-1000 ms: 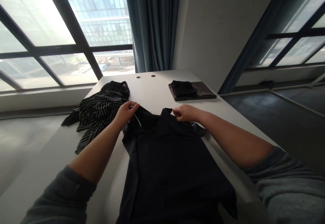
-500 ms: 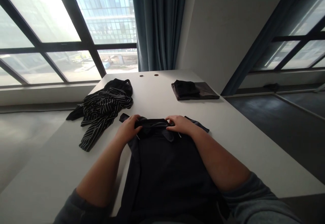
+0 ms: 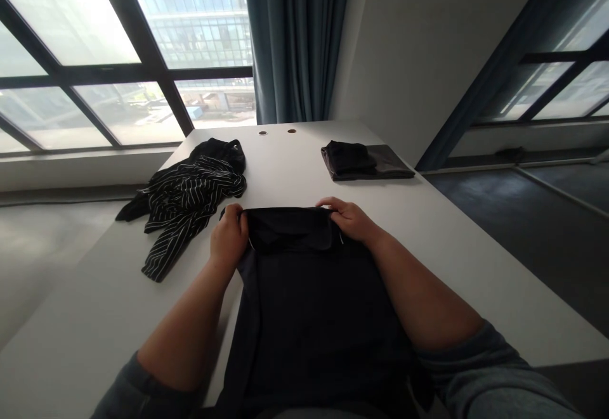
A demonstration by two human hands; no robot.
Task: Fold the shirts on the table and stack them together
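Observation:
A dark garment (image 3: 318, 317) lies stretched along the table toward me, its near end running out at the bottom of the view. Its far end is pulled straight and turned over into a flap (image 3: 290, 229). My left hand (image 3: 229, 238) is closed on the far left corner, thumb on the near side. At the far right corner, my right hand (image 3: 353, 219) pinches the same edge. A short white line shows on the cloth beside the right hand. Whether the garment is a shirt or a hoodie I cannot tell.
On the white table (image 3: 280, 172), a crumpled heap of black and white-striped clothing (image 3: 190, 184) lies at left, partly near the edge. Folded dark clothes (image 3: 354, 159) are stacked at far right. Two round holes, a blue curtain (image 3: 295, 45) and windows are beyond.
My hands have moved apart, the left hand to the left and the right hand to the right. The garment's bunched far end is now taut and straight, and a sleeve-like piece at right no longer shows.

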